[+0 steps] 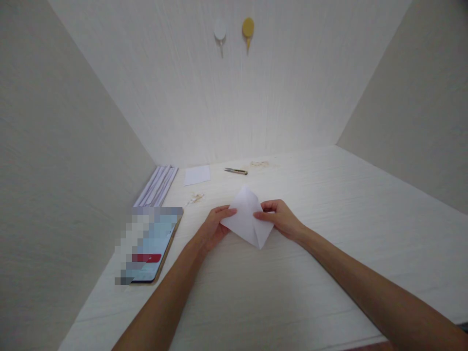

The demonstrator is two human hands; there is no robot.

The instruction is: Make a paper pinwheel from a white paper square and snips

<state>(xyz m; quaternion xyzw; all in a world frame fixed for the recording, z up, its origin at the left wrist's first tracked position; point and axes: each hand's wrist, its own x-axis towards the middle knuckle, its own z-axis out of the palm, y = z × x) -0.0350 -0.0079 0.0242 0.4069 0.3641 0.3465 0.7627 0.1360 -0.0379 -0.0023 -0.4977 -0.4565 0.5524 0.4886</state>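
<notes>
Folded white paper (242,217), seen by me from the head camera, lies at the centre of the frame, just below mid-height. Its outline is kite-like: one corner points to the top of the frame, the opposite one toward the bottom and slightly right. I read the long axis along this line, near upright and leaning to the lower right; a crease follows much of it. Side corners point left and right.

The left hand (215,228) enters from the lower left, forearm slanting up and right; I see its thumb flat on the paper's left part, fingers beneath, nearly closed in a light pinch. The right hand (284,219), its forearm rising from the lower right, pinches the right part, thumb pointing left, fingers bent behind. I cannot tell whether the paper touches the tabletop (234,302). Snips (236,171) lie above it, blades pointing left.
</notes>
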